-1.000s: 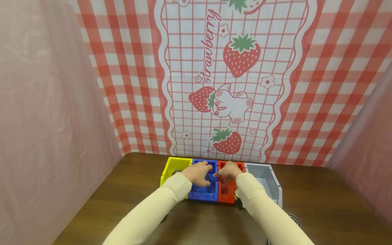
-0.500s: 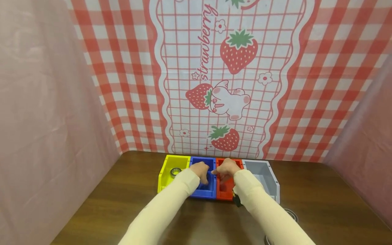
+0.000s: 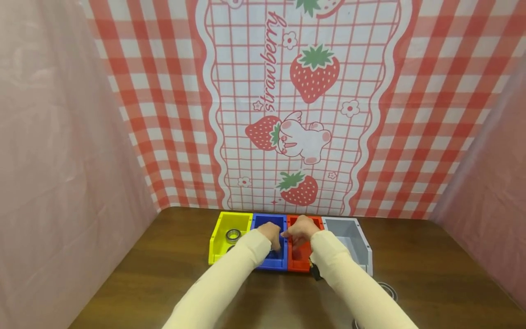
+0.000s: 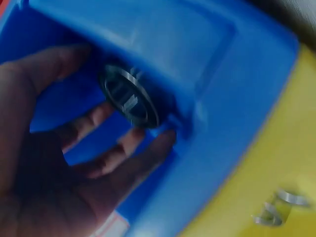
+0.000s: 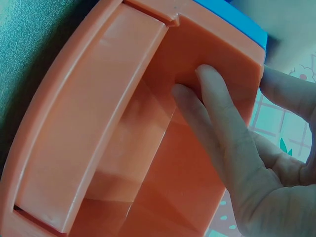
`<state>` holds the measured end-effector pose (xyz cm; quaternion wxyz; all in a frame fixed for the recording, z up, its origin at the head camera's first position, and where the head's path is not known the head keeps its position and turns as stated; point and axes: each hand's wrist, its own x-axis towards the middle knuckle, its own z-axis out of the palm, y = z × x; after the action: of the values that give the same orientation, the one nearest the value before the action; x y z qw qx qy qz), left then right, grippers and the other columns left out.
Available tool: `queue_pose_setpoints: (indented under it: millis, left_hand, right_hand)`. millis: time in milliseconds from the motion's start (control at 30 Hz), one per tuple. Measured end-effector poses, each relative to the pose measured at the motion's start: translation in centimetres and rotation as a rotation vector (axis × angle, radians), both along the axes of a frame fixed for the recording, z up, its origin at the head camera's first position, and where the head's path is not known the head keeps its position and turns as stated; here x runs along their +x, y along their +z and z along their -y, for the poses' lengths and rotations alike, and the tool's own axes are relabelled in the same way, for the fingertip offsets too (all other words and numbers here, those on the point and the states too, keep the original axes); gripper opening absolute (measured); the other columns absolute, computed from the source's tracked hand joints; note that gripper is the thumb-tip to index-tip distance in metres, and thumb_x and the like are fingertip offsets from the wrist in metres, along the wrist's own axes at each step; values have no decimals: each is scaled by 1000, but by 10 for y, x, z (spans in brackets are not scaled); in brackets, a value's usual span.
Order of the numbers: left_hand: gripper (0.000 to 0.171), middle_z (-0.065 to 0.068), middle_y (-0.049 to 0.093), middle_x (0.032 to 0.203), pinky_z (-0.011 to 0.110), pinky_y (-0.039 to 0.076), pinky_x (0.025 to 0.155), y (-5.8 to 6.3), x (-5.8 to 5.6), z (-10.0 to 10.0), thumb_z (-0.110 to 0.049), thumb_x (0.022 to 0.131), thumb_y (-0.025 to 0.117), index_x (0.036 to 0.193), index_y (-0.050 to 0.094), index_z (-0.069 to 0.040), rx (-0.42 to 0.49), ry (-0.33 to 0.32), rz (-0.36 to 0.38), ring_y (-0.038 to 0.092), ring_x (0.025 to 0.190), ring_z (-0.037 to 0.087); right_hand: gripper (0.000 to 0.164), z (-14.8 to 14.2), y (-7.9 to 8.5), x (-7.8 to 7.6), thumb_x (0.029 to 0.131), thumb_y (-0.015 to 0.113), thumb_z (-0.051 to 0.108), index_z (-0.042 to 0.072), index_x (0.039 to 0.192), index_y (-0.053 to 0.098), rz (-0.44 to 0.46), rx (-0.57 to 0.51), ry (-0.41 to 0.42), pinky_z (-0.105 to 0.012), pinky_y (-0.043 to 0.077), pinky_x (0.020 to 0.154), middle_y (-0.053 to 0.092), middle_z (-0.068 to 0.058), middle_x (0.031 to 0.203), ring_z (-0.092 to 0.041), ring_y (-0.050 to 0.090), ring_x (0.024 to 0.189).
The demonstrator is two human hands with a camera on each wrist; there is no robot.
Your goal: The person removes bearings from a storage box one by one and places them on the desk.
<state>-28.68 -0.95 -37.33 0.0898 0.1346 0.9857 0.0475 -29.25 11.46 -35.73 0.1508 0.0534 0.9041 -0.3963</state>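
My left hand (image 3: 272,234) reaches down into the blue bin (image 3: 274,264). In the left wrist view a ball bearing (image 4: 129,96) leans tilted near the bin's front wall; several fingertips (image 4: 165,140) are at its lower edge, while the thumb stands apart from it. My right hand (image 3: 302,229) is at the red bin (image 3: 299,265). Its thumb lies over the rim on the blue side and its other fingers (image 5: 217,98) extend down inside along the side wall, so it pinches that wall. The right wrist view shows bare red floor there.
To the left stands a yellow bin (image 3: 223,224) with bearings (image 3: 233,235) in it. A grey bin (image 3: 349,240) adjoins the red one. Larger rings (image 3: 388,290) lie on the wooden table (image 3: 415,260) beside my right sleeve. A checkered cloth (image 3: 172,137) hangs behind.
My left hand has moved lower and deeper into the blue bin, uncovering more of the yellow bin's bearings. My right hand keeps its place at the red bin. The head view has shifted slightly.
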Motion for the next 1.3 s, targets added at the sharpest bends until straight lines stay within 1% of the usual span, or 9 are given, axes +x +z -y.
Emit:
queue_pose_setpoints:
  millis: [200,333,467,667,867,1000,1100,1200,1300]
  left_hand:
    - [62,22,52,134,45,48,100,-14,-1,-7,-23,81,67,139,49,-11,-37,104,14,54,120,38]
    - [65,23,49,136,49,46,101,-20,-6,-7,-23,79,69,140,48,-13,-24,143,35,48,125,41]
    - [67,23,51,135,49,47,99,-24,-11,-4,-22,76,74,138,51,-13,-24,149,35,49,123,42]
    - [55,14,62,126,44,50,96,-12,-11,1,-22,74,77,126,61,-11,-6,104,31,58,114,35]
    - [66,8,62,130,39,50,98,6,-6,10,-23,71,82,131,58,-10,103,61,40,60,117,27]
    - [53,7,70,111,32,53,87,16,-1,14,-26,70,82,117,65,-7,80,-44,0,64,96,19]
    - [39,4,68,87,27,51,71,20,3,17,-27,71,81,100,66,-7,67,-123,-12,59,75,14]
    - [30,-1,60,73,24,44,60,23,9,18,-27,72,81,88,63,-9,81,-156,15,51,64,11]
    - [28,-2,55,70,24,42,57,27,19,19,-26,73,81,81,59,-12,91,-167,42,50,63,10]
  right_hand:
    - [25,2,-2,-1,81,75,12,-8,88,63,-11,0,7,-36,58,61,63,-15,73,-26,71,60]
    - [26,4,-3,-2,79,77,12,-9,87,63,3,0,8,-36,58,59,66,-18,74,-27,71,61]
    - [26,6,-3,-2,78,77,12,-9,86,62,16,0,1,-35,58,58,68,-19,75,-26,71,60]
    - [24,8,-2,-3,80,77,14,-6,82,63,-2,17,-14,-36,59,63,65,-14,68,-28,72,63]
    - [23,5,0,-5,79,77,14,-4,79,62,-3,2,-10,-35,58,61,61,-10,61,-25,70,57]
    - [24,3,2,-4,78,79,14,-4,80,63,-5,0,-7,-37,58,65,62,-10,59,-24,71,58]
    - [24,1,2,-3,78,79,13,-5,81,63,-5,-6,-3,-38,58,67,63,-11,61,-25,72,61]
    - [23,-1,1,-3,79,78,12,-5,82,62,0,-14,-7,-38,58,66,63,-12,64,-28,72,64]
    - [23,-3,-1,-3,79,77,12,-5,82,62,0,-11,-15,-37,58,65,64,-13,66,-28,72,63]
